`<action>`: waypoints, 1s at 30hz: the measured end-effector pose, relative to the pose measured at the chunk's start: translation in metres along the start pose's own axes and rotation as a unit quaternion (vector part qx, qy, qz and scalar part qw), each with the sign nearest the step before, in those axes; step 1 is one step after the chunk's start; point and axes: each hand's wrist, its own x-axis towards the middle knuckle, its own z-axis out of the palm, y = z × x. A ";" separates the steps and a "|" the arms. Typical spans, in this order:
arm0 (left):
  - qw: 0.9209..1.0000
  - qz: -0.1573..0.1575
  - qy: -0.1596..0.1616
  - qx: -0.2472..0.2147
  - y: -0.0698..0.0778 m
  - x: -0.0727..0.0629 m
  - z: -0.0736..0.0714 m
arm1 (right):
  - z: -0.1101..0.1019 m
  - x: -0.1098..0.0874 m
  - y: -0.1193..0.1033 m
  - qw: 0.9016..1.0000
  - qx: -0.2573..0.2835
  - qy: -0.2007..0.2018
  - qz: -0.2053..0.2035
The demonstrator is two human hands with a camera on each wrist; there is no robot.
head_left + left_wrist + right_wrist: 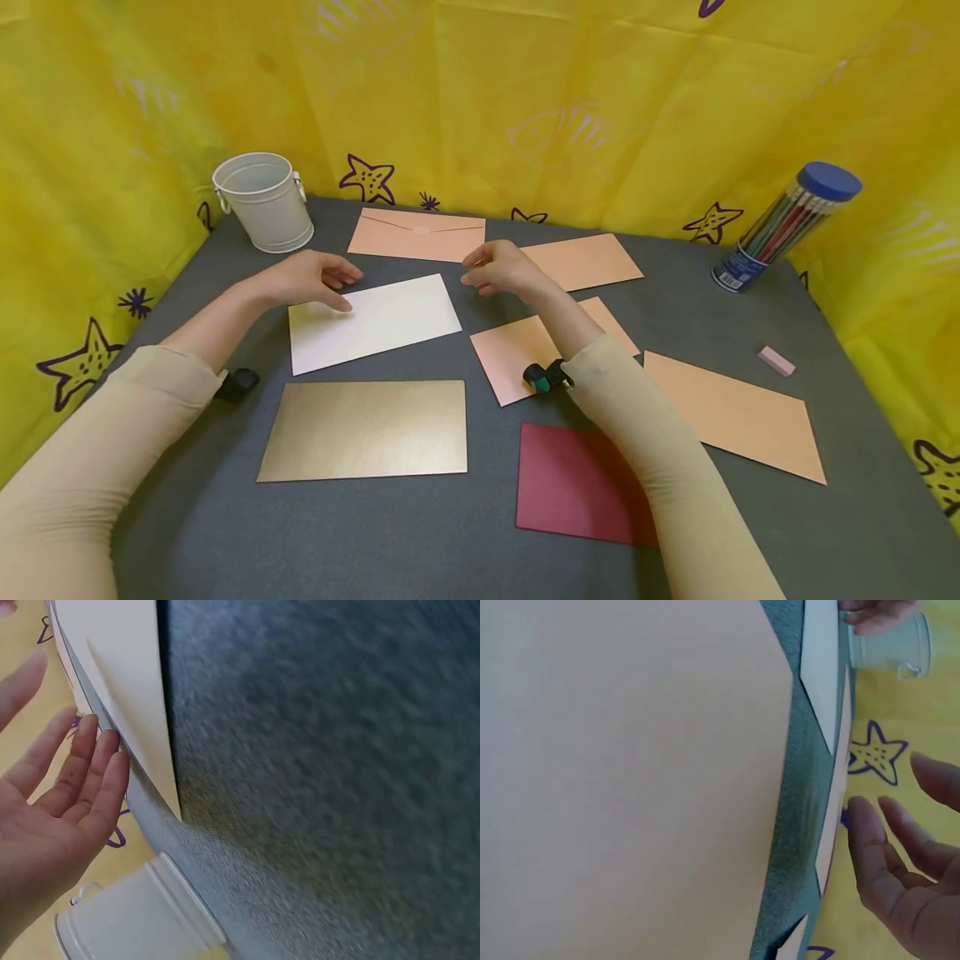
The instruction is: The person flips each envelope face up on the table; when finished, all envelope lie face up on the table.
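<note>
My left hand hovers over the upper left part of a white envelope, its fingers relaxed and holding nothing. In the left wrist view the fingers stand apart from that envelope. To the right, my right hand hangs in the air with loosely bent fingers and nothing in them. Near it lie a peach envelope with its flap side up and another peach envelope. Below the right wrist, a third peach envelope is partly hidden by the forearm.
A gold envelope lies in front, with a dark pink envelope partly under the right sleeve. An orange-tinted envelope and a pale eraser are at right. A white bucket and a tilted-looking pencil tube stand at the back.
</note>
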 end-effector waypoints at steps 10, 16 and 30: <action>0.999 0.002 -0.028 0.034 -0.008 -0.005 0.002 | 0.012 -0.006 0.003 0.997 -0.039 -0.053 0.038; 0.999 0.000 -0.023 0.038 -0.007 -0.002 0.004 | 0.018 -0.008 0.004 0.996 -0.046 -0.067 0.034; 0.999 -0.011 -0.005 0.038 -0.001 -0.001 0.008 | 0.021 -0.008 0.007 0.996 -0.038 -0.075 0.013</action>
